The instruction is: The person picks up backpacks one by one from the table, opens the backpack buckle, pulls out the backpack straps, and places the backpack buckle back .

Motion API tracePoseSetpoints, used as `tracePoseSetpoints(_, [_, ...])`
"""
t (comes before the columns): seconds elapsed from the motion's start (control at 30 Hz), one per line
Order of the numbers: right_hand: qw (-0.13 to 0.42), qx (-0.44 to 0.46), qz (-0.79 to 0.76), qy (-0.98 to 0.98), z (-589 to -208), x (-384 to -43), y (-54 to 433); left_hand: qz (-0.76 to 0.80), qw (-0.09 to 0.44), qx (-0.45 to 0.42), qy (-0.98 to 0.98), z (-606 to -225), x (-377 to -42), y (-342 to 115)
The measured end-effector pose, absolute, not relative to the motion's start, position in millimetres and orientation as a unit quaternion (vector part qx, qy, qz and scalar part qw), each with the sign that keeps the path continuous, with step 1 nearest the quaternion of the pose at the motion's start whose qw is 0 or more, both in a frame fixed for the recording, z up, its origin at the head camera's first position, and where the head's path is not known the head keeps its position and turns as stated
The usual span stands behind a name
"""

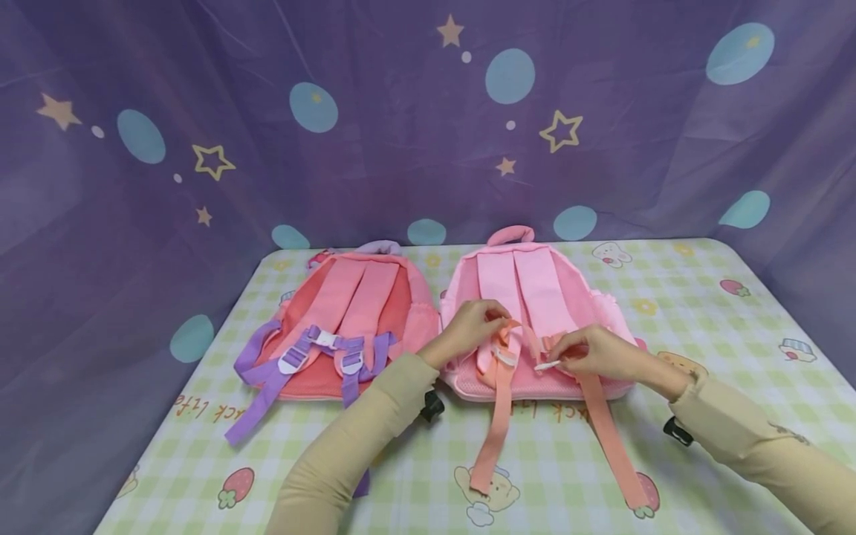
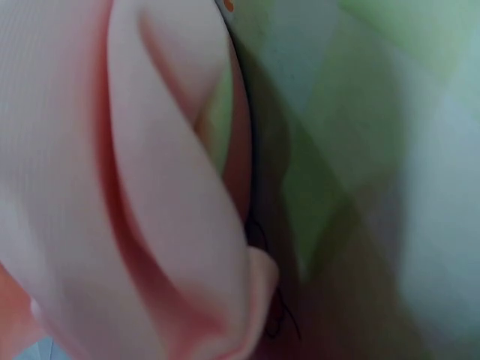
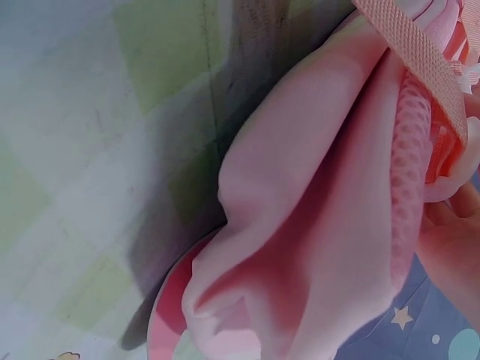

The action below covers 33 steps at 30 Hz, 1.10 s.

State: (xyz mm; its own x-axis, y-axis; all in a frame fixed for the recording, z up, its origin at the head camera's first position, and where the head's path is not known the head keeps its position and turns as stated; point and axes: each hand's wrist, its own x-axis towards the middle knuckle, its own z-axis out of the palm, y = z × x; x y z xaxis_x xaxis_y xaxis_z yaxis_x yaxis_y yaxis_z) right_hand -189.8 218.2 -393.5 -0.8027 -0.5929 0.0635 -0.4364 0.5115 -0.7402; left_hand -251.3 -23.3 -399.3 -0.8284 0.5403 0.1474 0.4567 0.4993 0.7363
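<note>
The light pink backpack [image 1: 468, 383] lies with its shoulder straps facing up. At its lower left part, my left hand [image 1: 473, 325] pinches orange webbing [image 1: 511, 327] near a white strap adjuster [image 1: 503, 357]. My right hand [image 1: 597, 352] pinches a white buckle piece [image 1: 548, 365] between thumb and fingertips, apart from the left hand. Two loose orange strap ends [image 1: 491, 453] hang toward the front. In the right wrist view, that hand [image 3: 454, 251] shows beside an orange strap [image 3: 420, 64]. The left wrist view shows pink fabric [image 2: 172, 202], with the hand out of sight.
To the left lies a coral-pink backpack [image 1: 307, 386] with purple straps, its white chest buckle [image 1: 325, 339] joined. Both bags sit on a green checked tablecloth [image 1: 702, 334]. A purple curtain [image 1: 414, 163] with stars hangs behind the table.
</note>
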Motion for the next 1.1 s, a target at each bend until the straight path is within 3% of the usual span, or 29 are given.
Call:
tracePoseSetpoints(0.67, [0.083,-0.259,-0.399,0.876,-381.8,-181.4,231.3,0.414,0.043,0.300,0.858,-395.6,-247.8,-23.4])
tracePoseSetpoints(0.93, [-0.010,-0.260,-0.372,0.891,-379.9,-174.4,243.1,0.391,0.021,0.340,0.855,-386.9,-237.7,-32.2])
tracePoseSetpoints(1.1, [-0.041,-0.273,-0.370,0.887,-381.9,-169.9,249.9,0.340,0.009,0.364,0.867,-381.1,-227.3,-44.0])
